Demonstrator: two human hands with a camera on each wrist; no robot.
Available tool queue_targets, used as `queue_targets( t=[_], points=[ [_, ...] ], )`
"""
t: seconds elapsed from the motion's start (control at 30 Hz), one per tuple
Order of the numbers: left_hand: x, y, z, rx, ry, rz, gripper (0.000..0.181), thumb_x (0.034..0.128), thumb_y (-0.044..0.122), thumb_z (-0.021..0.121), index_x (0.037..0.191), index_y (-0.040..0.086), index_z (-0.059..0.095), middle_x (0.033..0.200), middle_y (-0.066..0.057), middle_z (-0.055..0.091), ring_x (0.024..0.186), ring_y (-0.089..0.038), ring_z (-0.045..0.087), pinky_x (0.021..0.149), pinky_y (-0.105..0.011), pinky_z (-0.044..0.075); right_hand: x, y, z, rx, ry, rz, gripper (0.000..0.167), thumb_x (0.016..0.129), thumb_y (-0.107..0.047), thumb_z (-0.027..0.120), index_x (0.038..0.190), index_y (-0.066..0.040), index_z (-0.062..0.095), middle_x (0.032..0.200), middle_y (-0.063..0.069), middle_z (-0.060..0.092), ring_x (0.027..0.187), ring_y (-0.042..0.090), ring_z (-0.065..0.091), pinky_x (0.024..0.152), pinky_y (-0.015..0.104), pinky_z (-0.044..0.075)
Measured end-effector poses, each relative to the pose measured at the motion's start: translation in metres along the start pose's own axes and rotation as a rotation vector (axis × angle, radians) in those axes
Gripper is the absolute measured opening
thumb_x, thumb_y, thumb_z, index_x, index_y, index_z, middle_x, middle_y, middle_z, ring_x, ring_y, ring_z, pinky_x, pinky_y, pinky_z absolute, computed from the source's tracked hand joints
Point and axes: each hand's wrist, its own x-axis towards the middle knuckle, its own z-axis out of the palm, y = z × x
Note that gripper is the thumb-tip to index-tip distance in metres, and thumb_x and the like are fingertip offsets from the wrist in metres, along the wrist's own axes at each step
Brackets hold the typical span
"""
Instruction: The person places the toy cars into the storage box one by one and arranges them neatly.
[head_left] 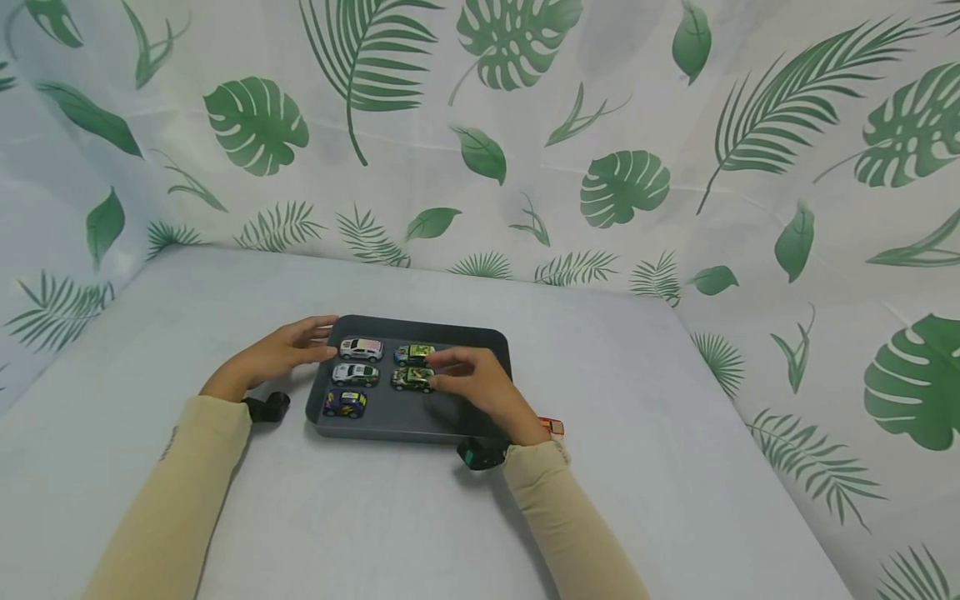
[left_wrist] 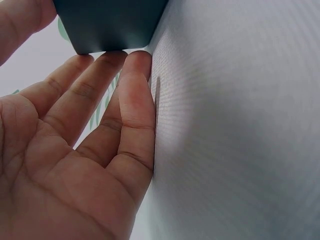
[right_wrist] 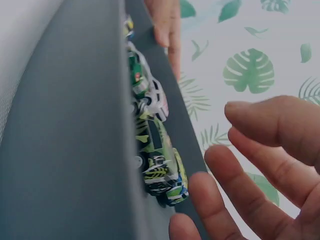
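Note:
A dark grey baking tray holds several toy cars. In its left column are a white and pink car, a white and green car and a purple and yellow car. Right of them stand a blue and yellow-green car and a green camouflage car. My left hand touches the tray's left side, fingertips against the outer wall. Over the tray, beside the camouflage car, my right hand has its fingers spread; the right wrist view shows nothing held.
Outside the tray, at its right, a red-orange toy car is partly hidden by my right wrist. Black wrist cameras sit low near the tray. The white table meets a leaf-printed cloth behind and at the sides.

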Motion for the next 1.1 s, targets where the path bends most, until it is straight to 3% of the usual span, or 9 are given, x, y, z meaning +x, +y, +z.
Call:
queue_targets(
  t=[0.23,0.47,0.57,0.8,1.1],
  points=[
    [0.001,-0.001,-0.001,-0.011,-0.007,-0.002,0.080,0.1107,0.025,0.064,0.170,-0.004,0.019,0.169,-0.040,0.025,0.155,-0.059,0.028,0.121,-0.075,0.029,-0.005,-0.001,-0.008,0.097,-0.074,-0.007,0.037,0.097,0.001,0.076,0.133,0.009,0.071,0.132,0.022,0.074,0.115,0.027,0.072,0.097,0.034,0.059],
    [0.000,-0.002,-0.001,-0.006,-0.007,0.005,0.080,0.1110,0.023,0.064,0.169,-0.005,0.018,0.168,-0.041,0.023,0.154,-0.060,0.027,0.120,-0.076,0.030,-0.012,-0.003,-0.016,0.116,-0.102,-0.008,0.039,0.099,-0.004,0.075,0.135,0.008,0.070,0.134,0.020,0.073,0.114,0.020,0.071,0.097,0.032,0.057],
    [0.000,-0.003,-0.002,-0.005,-0.008,0.002,0.080,0.1109,0.023,0.064,0.170,-0.005,0.018,0.169,-0.041,0.023,0.154,-0.060,0.027,0.120,-0.076,0.030,-0.016,-0.003,-0.019,0.113,-0.102,-0.012,0.037,0.100,-0.005,0.075,0.135,0.006,0.071,0.134,0.019,0.073,0.117,0.024,0.071,0.098,0.033,0.057],
    [0.000,-0.001,-0.002,0.008,-0.005,-0.004,0.080,0.1110,0.025,0.064,0.170,-0.005,0.018,0.168,-0.041,0.024,0.155,-0.061,0.027,0.120,-0.077,0.029,-0.022,-0.001,-0.026,0.128,-0.115,-0.059,0.038,0.101,-0.003,0.072,0.136,0.011,0.068,0.137,0.026,0.070,0.130,0.047,0.064,0.103,0.039,0.058],
    [-0.001,0.001,-0.001,0.008,-0.009,-0.001,0.081,0.1109,0.029,0.064,0.169,-0.005,0.019,0.169,-0.040,0.024,0.155,-0.059,0.027,0.122,-0.073,0.029,-0.031,0.001,-0.033,0.127,-0.111,-0.091,0.037,0.102,-0.006,0.073,0.136,0.009,0.069,0.135,0.021,0.072,0.130,0.051,0.063,0.102,0.036,0.059]
  ],
)
